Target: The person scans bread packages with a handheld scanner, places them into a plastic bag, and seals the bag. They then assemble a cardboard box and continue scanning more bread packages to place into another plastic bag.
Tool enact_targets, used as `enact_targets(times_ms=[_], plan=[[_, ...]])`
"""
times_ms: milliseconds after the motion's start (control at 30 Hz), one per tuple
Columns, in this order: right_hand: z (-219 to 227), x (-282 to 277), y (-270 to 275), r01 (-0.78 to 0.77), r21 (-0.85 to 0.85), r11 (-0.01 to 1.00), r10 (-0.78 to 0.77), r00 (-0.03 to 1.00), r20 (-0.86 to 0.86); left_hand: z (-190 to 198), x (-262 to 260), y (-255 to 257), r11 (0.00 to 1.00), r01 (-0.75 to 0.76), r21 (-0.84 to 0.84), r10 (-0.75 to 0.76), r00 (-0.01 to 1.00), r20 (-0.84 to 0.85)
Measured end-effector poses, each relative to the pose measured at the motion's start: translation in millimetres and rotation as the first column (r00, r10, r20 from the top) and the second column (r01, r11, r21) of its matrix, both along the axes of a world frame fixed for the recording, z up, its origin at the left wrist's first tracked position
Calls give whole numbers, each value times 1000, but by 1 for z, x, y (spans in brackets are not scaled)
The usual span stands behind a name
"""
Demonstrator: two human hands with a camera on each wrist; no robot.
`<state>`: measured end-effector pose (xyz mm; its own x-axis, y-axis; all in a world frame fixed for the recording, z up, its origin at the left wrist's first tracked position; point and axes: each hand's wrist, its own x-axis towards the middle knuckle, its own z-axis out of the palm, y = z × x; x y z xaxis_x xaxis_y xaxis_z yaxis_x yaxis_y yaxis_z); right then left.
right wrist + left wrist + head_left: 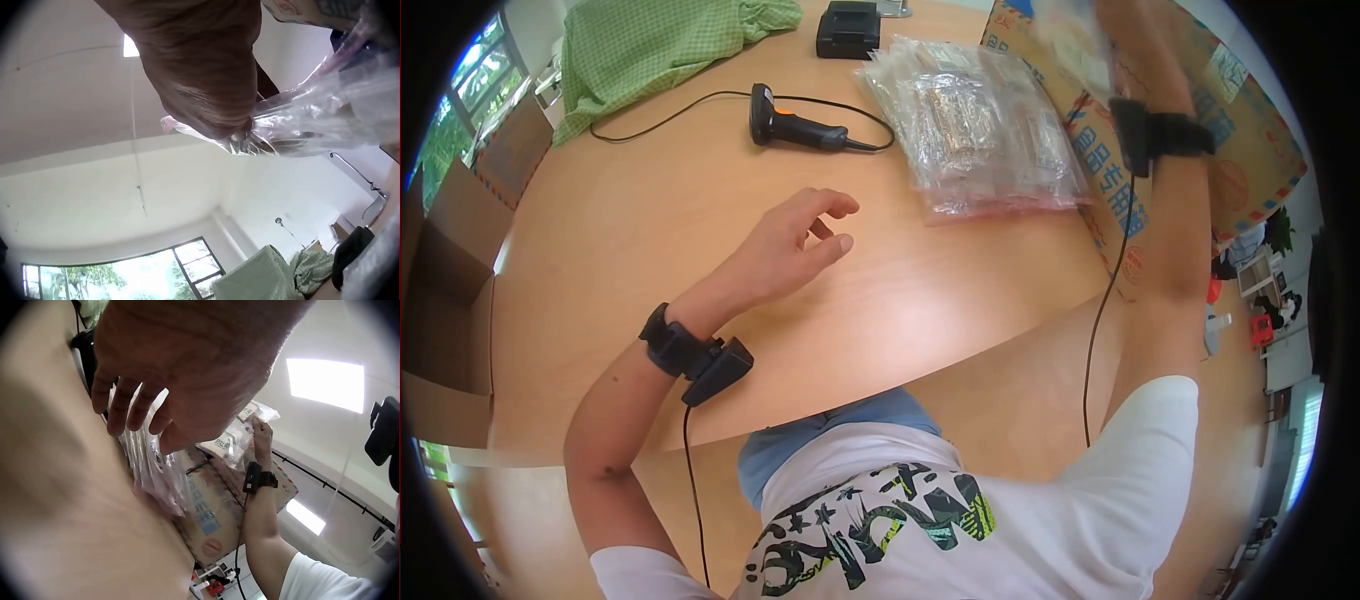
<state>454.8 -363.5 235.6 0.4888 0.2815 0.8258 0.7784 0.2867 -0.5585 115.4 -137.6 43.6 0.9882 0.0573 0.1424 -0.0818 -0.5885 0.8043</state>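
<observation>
My right hand (200,69) pinches a clear plastic bag (312,119), raised over the cardboard box at the right; in the left wrist view the bag (234,440) shows a label. My left hand (790,245) hovers over the table with fingers loosely bent and nothing in them. Ahead and to its right lies a stack of clear plastic packages (970,120) with pinkish edges. Behind the left hand rests a black barcode scanner (800,128) with its cable.
A printed cardboard box (1100,160) stands at the right edge of the wooden table (630,220). At the back are a green checked cloth (650,50) and a black device (848,30). Another open cardboard box (450,300) is at the left.
</observation>
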Motion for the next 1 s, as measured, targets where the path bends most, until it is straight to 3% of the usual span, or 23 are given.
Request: enact_targets(times_ms=[33, 100, 133, 167, 233, 267, 333, 633, 767, 800, 833, 867, 967, 1000], plan=[[-8, 5, 0, -7, -218, 976, 33, 992, 119, -3, 0, -2, 1000, 8, -9, -8, 1000, 0], [-48, 7, 7, 136, -596, 792, 155, 898, 412, -8, -1, -4, 999, 24, -26, -24, 1000, 0], [-81, -13, 18, 503, -600, 622, 101, 708, 698, -9, -4, -5, 999, 40, -18, -40, 999, -8], [-110, -25, 22, 802, -442, 402, 138, 424, 895, -10, -7, -5, 998, 55, -12, -56, 998, -17], [-153, -36, 15, 732, -515, 446, 137, 514, 847, -12, -16, -6, 997, 75, -6, -75, 996, -51], [-168, -41, 10, 706, -487, 515, 7, 565, 825, -12, -20, -6, 996, 84, -6, -84, 993, -81], [-183, -44, 4, 672, -459, 582, -112, 625, 773, -15, -27, -5, 995, 99, -6, -99, 991, -94], [-195, -80, -8, 741, -452, 497, -200, 605, 771, -18, -45, -2, 996, 94, -3, -94, 994, -52], [-202, -66, -14, 679, -487, 550, -150, 653, 742, -21, -48, -1, 996, 93, -3, -93, 994, -58], [-203, -69, -12, 668, -443, 598, -173, 648, 742, -22, -50, 2, 998, 61, -9, -61, 996, -57], [-205, -70, -12, 720, -386, 576, -225, 594, 772, -31, -50, 7, 996, 83, 32, -84, 996, 26], [-208, -62, -10, 732, -372, 570, -205, 566, 799, -37, -49, 13, 993, 82, 85, -91, 991, 101], [-207, -57, -1, 795, -381, 472, -35, 448, 893, -32, -61, 13, 995, 42, 91, -45, 998, 36], [-205, -63, 0, 759, -426, 492, -16, 498, 867, -32, -70, 9, 995, 47, 91, -49, 999, 20]])
